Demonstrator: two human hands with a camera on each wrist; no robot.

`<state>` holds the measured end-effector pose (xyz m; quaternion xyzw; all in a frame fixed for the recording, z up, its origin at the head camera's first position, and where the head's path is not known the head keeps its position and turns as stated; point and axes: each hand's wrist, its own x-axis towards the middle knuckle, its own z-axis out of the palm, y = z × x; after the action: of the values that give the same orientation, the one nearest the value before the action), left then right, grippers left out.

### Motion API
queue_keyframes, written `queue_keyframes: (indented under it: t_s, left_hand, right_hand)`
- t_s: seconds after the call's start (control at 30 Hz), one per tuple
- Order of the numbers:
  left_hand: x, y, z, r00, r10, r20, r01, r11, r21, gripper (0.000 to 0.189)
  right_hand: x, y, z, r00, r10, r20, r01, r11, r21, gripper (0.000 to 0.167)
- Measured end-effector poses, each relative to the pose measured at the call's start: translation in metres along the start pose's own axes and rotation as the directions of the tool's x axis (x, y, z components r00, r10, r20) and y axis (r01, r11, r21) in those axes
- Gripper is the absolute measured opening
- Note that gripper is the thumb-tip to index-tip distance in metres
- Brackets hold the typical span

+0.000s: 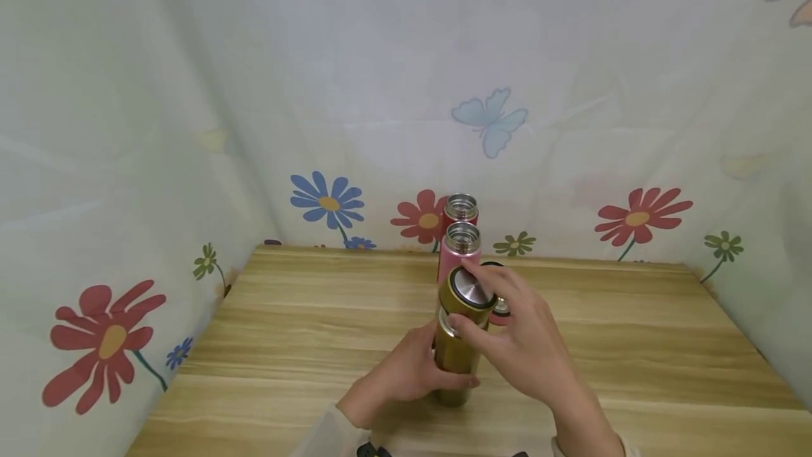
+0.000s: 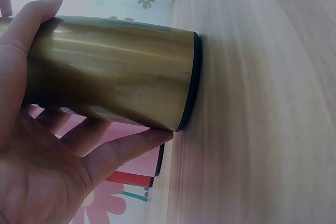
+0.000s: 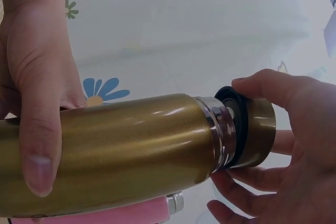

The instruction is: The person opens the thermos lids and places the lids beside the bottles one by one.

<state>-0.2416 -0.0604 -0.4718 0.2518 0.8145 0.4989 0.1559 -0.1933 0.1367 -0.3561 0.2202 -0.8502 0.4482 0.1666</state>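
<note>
A gold thermos bottle (image 1: 455, 355) stands upright on the wooden table, its steel neck (image 3: 223, 129) bare. My left hand (image 1: 412, 365) grips the bottle's body, with the thumb across its near side and the fingers behind. In my right hand (image 1: 529, 333) is the gold lid (image 3: 260, 132), held by its sides between thumb and fingers. It sits tilted at the bottle's mouth, with a gap showing on one side and its black rim touching or nearly touching the neck. The black base (image 2: 195, 82) of the bottle is seen in the left wrist view.
Behind the gold bottle stand a lidless pink bottle (image 1: 458, 257) and, farther back, a lidless red bottle (image 1: 461, 211). A pinkish-red lid (image 1: 500, 317) lies on the table (image 1: 317, 316), partly hidden by my right hand. Flower-printed cloth (image 1: 380, 90) hangs round the table.
</note>
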Motion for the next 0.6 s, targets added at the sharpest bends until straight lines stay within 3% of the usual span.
queue_keyframes:
  t_s: [0.4,0.6]
  left_hand:
    - [0.000,-0.003,0.007,1.000,0.015,-0.027,-0.014,0.999,0.043,0.073]
    - [-0.004,-0.005,0.009,0.998,-0.023,-0.053,0.025,0.999,0.040,0.072]
  right_hand:
    - [-0.008,0.011,-0.004,0.998,0.061,-0.034,-0.056,0.990,0.127,0.067]
    - [-0.011,0.016,-0.007,0.992,0.123,-0.027,-0.112,0.958,0.263,0.062]
